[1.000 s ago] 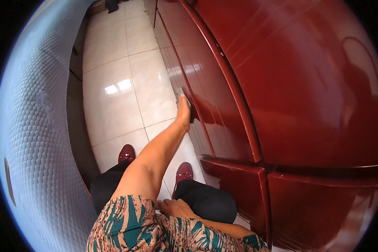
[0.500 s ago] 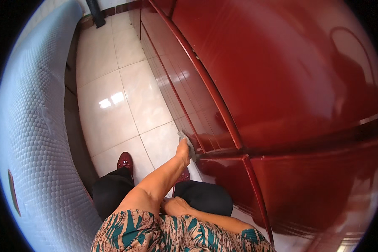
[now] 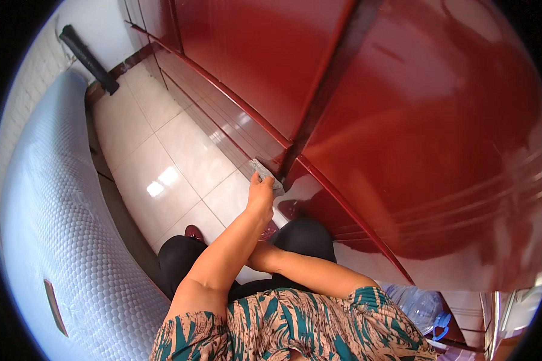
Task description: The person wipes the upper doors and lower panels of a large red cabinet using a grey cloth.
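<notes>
The left hand [image 3: 261, 192] grips one gray cloth [image 3: 266, 169] by the low edge of the big red cupboard [image 3: 415, 150]; the right hand [image 3: 265, 257] is by the knees, its fingers hidden, so I cannot tell if it is closed. One big bottle [image 3: 412, 305] stands near the right elbow. Open floor [image 3: 153, 147] runs between the cupboard and the edge of one blue mattress [image 3: 72, 210].

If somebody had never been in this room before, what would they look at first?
Probably the huge, shiny red cupboard, which fills most of the right side. Next comes the pale blue, bumpy mattress curving along the left side. Near the middle, the person's left hand holds a grey cloth down low by the red cupboard.
</notes>
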`<state>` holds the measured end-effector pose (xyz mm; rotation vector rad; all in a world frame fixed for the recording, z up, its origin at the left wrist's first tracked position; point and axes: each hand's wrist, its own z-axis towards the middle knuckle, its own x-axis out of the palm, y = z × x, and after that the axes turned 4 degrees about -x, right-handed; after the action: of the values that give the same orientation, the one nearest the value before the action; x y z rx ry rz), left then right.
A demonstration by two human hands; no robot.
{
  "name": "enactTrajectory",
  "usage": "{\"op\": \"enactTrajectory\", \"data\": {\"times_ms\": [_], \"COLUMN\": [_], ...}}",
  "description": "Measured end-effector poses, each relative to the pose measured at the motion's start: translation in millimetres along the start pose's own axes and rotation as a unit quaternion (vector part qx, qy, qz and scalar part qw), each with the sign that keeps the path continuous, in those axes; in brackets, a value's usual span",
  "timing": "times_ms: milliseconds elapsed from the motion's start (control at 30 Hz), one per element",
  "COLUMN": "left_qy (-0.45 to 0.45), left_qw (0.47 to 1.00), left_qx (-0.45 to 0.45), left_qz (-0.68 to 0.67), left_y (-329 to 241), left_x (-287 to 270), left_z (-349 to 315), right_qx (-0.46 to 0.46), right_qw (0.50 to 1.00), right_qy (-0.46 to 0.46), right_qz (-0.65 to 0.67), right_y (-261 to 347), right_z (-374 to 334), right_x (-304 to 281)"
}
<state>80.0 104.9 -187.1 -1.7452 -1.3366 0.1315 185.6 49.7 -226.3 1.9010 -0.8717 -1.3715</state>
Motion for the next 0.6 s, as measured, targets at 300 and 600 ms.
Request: {"op": "enactTrajectory", "data": {"times_ms": [300,600], "left_qy": [0.274,0.389], "left_qw": [0.956,0.903], "left_qx": [-0.04,-0.049], "left_qz": [-0.094,-0.173], "left_y": [-30.6,-43.9], "left_x": [-34.3,-46.6], "left_z": [-76.3,-119.8], "right_qx": [-0.083,-0.069], "right_qw": [0.947,0.781], "right_qy": [-0.304,-0.246], "right_qz": [0.066,0.57], "right_y": [57.7,61.0], "right_z": [-85.4,-107.4], "right_x": [-52.7,-45.8]}}
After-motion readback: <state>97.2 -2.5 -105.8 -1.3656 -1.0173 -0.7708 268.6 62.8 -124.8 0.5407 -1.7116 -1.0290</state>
